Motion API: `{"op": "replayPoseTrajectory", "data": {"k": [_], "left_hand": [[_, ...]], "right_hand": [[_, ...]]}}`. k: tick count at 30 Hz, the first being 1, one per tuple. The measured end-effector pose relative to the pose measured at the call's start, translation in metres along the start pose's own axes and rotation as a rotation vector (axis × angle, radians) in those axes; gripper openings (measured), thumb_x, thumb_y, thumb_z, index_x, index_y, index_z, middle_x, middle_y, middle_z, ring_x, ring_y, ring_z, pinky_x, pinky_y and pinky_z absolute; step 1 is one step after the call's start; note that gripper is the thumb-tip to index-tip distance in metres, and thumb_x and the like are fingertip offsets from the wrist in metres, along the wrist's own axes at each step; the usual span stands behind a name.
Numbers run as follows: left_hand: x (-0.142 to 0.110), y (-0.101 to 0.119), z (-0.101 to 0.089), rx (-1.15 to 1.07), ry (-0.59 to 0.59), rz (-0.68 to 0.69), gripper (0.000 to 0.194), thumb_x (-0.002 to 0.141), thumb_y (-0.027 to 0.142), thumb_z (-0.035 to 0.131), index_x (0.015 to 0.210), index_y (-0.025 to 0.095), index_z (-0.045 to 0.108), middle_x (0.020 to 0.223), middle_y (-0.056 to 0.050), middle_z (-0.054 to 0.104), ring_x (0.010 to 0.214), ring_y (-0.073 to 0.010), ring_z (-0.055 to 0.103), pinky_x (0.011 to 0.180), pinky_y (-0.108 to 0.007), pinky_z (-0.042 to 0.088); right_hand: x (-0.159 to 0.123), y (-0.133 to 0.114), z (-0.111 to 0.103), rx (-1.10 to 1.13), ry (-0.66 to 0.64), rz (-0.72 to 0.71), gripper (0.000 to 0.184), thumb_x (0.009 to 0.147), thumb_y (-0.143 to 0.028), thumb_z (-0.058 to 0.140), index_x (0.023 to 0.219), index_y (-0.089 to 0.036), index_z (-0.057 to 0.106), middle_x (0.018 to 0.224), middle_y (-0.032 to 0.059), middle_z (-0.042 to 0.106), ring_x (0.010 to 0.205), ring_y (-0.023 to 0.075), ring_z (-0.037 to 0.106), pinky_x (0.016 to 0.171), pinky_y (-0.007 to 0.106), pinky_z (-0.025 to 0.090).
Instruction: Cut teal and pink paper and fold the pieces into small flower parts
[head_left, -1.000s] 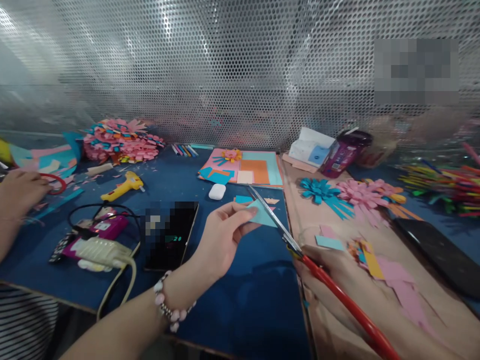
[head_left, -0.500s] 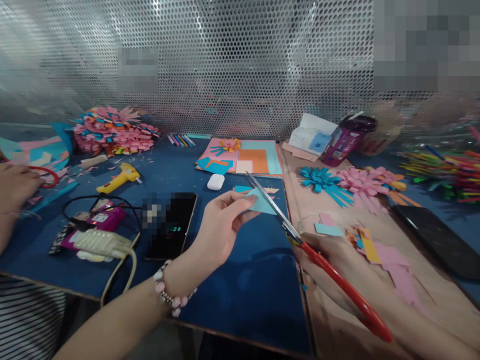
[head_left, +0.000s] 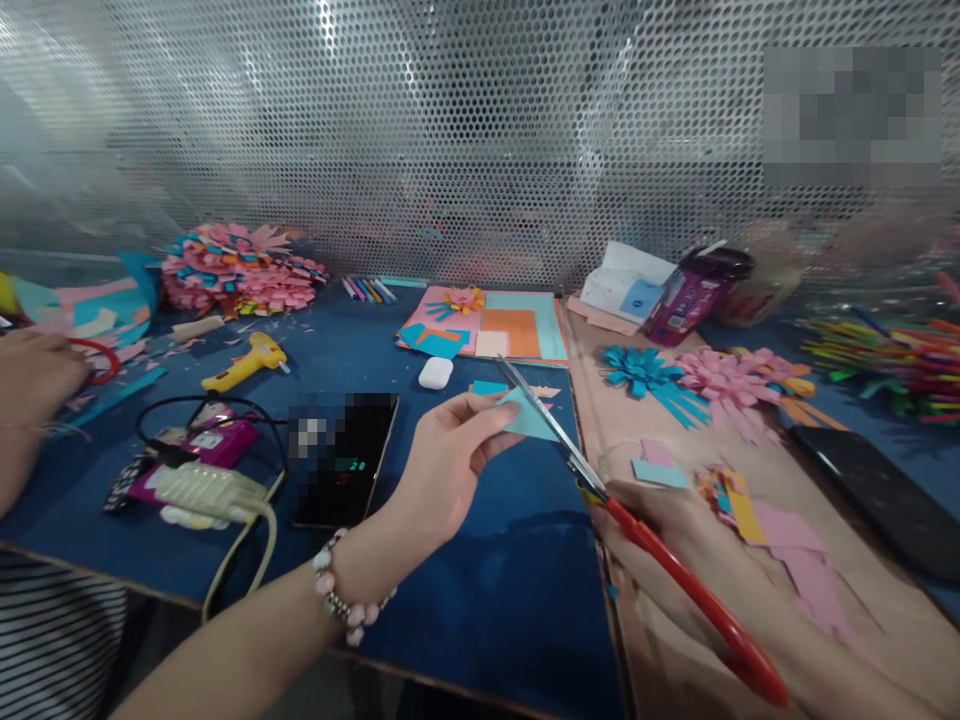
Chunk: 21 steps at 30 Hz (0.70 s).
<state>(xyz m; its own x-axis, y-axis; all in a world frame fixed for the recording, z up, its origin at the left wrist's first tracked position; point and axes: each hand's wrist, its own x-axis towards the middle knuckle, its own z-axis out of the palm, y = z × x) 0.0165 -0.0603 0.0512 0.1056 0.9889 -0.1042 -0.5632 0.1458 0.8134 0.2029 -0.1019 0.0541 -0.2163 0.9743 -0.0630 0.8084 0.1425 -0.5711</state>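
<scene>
Head camera: the left hand (head_left: pixel 446 455) pinches the light blue paper (head_left: pixel 534 420), right of the white earbud case (head_left: pixel 435 374) and nearer the person. The right hand (head_left: pixel 712 550) grips the red-handled scissors (head_left: pixel 675 569); their long blades point away and left, by the paper's right edge.

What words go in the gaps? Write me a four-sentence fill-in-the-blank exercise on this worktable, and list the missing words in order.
The left hand pinches a small light blue piece of ____.
The right hand holds a pair of red-handled ____.
The glue gun is coloured ____.
The left wrist wears a beaded ____.

Missing words: paper; scissors; yellow; bracelet.
</scene>
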Motion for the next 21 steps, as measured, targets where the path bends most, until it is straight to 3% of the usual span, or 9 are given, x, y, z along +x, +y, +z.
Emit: {"op": "replayPoseTrajectory", "data": {"k": [21], "left_hand": [[-0.0005,0.0008,0.0008,-0.005,-0.001,0.025,0.016,0.066,0.019,0.068,0.062,0.012,0.054,0.081,-0.003,0.062,0.073,-0.0101,0.06,0.074,-0.024,0.051]], "right_hand": [[-0.0012,-0.0032,0.0021,-0.157,0.003,0.001,0.024,0.075,-0.024,0.043,0.052,-0.019,0.046,0.046,-0.002,0.051,0.044,0.0103,0.047,0.04,0.021,0.027]]}}
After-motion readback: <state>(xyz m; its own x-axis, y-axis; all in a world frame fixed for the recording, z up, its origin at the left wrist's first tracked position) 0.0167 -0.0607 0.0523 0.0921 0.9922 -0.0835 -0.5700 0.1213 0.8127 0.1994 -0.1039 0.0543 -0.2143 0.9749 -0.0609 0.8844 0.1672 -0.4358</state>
